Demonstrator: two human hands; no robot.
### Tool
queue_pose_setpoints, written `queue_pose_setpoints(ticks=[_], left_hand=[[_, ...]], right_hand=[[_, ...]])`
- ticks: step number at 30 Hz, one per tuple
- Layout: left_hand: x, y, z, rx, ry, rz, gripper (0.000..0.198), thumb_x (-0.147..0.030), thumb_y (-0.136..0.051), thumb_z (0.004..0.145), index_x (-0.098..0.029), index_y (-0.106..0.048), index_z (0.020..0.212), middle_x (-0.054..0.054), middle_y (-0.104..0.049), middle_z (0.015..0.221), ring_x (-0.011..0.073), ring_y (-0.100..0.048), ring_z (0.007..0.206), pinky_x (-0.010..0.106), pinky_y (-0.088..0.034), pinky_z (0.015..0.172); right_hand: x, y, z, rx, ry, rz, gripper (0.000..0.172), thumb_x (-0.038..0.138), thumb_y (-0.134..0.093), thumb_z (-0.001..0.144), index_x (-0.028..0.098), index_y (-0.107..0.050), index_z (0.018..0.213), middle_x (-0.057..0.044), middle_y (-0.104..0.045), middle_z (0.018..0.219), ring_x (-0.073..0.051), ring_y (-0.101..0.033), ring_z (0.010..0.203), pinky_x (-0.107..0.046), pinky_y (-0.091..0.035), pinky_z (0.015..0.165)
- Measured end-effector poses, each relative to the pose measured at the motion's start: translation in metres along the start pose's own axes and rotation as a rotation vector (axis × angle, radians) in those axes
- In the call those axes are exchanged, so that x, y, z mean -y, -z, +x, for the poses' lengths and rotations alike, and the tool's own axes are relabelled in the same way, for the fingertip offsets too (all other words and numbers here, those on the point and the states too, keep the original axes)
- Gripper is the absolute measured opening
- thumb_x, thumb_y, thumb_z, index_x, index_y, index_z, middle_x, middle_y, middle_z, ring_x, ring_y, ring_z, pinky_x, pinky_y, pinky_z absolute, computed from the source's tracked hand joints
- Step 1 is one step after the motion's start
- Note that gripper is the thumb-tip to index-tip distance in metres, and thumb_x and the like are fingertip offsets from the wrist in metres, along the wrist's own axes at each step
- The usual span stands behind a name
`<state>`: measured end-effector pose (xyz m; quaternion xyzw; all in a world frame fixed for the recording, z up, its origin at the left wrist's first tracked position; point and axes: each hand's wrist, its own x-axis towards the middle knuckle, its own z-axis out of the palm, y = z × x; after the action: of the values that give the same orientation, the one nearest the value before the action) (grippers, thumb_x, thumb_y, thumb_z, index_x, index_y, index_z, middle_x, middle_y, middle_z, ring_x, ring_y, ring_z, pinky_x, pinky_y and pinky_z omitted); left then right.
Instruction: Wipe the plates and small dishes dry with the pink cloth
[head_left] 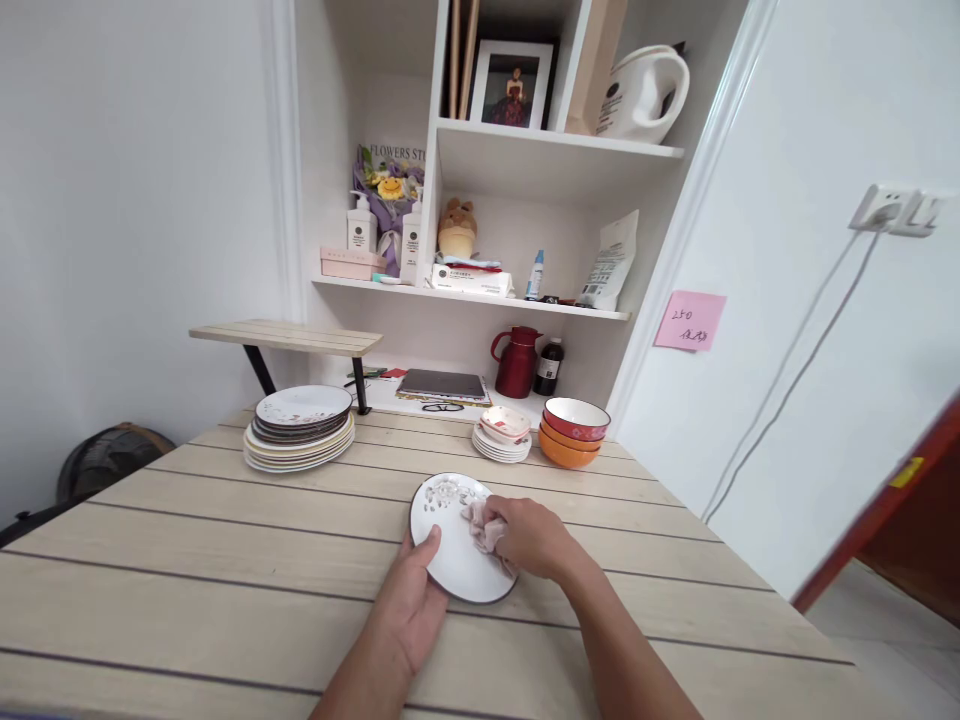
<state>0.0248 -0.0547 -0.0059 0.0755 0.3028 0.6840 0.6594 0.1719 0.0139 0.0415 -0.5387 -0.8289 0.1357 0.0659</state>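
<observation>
A white plate (454, 555) with a dark rim and a grey flower pattern is held tilted over the near middle of the table. My left hand (417, 598) grips its lower left edge, thumb on the face and the other fingers underneath. Bunched in my right hand (525, 535) is a pale pinkish cloth (482, 527), pressed against the right part of the plate's face. The right fingers are closed round the cloth, which hides part of the flower pattern.
A stack of plates (300, 440) stands at the left beside a small raised shelf (289, 338). Farther back are small stacked dishes (501, 445) and nested bowls (570, 450). A laptop (442, 384), a red jug (516, 365) and a dark bottle (550, 368) line the back below shelving.
</observation>
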Motion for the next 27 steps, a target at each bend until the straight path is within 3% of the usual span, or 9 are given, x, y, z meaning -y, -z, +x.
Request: queue_pose_setpoints(ticks=[4,9,15,22,24,27], left_hand=[[0.001,0.000,-0.001,0.001,-0.021,0.051,0.062,-0.009,-0.067,0.075,-0.022,-0.048,0.132,0.013,-0.067,0.116,0.0247,-0.066,0.101,0.039,-0.051,0.094],[0.002,0.000,-0.002,0.018,-0.052,0.113,0.066,-0.006,-0.066,0.074,-0.023,-0.045,0.134,0.013,-0.068,0.115,0.0240,-0.067,0.099,0.038,-0.052,0.090],[0.005,0.004,0.000,0.041,-0.051,0.188,0.067,-0.007,-0.065,0.073,-0.025,-0.044,0.134,0.011,-0.069,0.113,0.0224,-0.068,0.096,0.034,-0.051,0.087],[0.004,-0.001,0.000,0.045,-0.046,0.237,0.061,-0.004,-0.067,0.067,-0.019,-0.052,0.125,0.009,-0.072,0.097,0.0228,-0.069,0.087,0.033,-0.052,0.081],[0.003,0.000,0.001,0.048,-0.039,0.229,0.061,-0.003,-0.067,0.066,-0.018,-0.053,0.123,0.009,-0.073,0.096,0.0228,-0.069,0.086,0.033,-0.052,0.080],[0.003,0.005,0.004,0.036,-0.026,0.190,0.060,-0.005,-0.066,0.070,-0.019,-0.051,0.126,0.010,-0.072,0.098,0.0221,-0.069,0.087,0.034,-0.053,0.081]], right_hand=[[0.001,-0.008,0.008,-0.092,-0.093,-0.035,0.030,0.017,-0.053,0.071,0.030,-0.061,0.097,-0.001,-0.069,0.095,-0.021,-0.060,0.085,-0.027,-0.027,0.059],[0.006,-0.016,0.022,-0.234,-0.116,-0.091,0.039,0.011,-0.046,0.075,0.029,-0.056,0.108,-0.004,-0.065,0.103,-0.021,-0.060,0.083,-0.027,-0.023,0.057],[0.025,-0.018,0.029,-0.304,0.161,0.019,0.041,0.009,-0.044,0.073,0.027,-0.054,0.108,-0.002,-0.059,0.110,-0.017,-0.058,0.086,-0.025,-0.026,0.060],[0.041,-0.021,0.017,-0.135,0.532,0.234,0.042,0.003,-0.046,0.062,0.025,-0.056,0.097,0.002,-0.064,0.100,-0.016,-0.056,0.093,-0.023,-0.033,0.074],[0.042,-0.026,0.016,-0.135,0.559,0.258,0.043,0.003,-0.046,0.062,0.026,-0.056,0.097,0.003,-0.064,0.101,-0.016,-0.055,0.095,-0.023,-0.034,0.075],[0.040,-0.031,0.021,-0.242,0.407,0.178,0.040,0.009,-0.049,0.069,0.029,-0.056,0.102,0.001,-0.063,0.102,-0.018,-0.056,0.092,-0.025,-0.032,0.070]])
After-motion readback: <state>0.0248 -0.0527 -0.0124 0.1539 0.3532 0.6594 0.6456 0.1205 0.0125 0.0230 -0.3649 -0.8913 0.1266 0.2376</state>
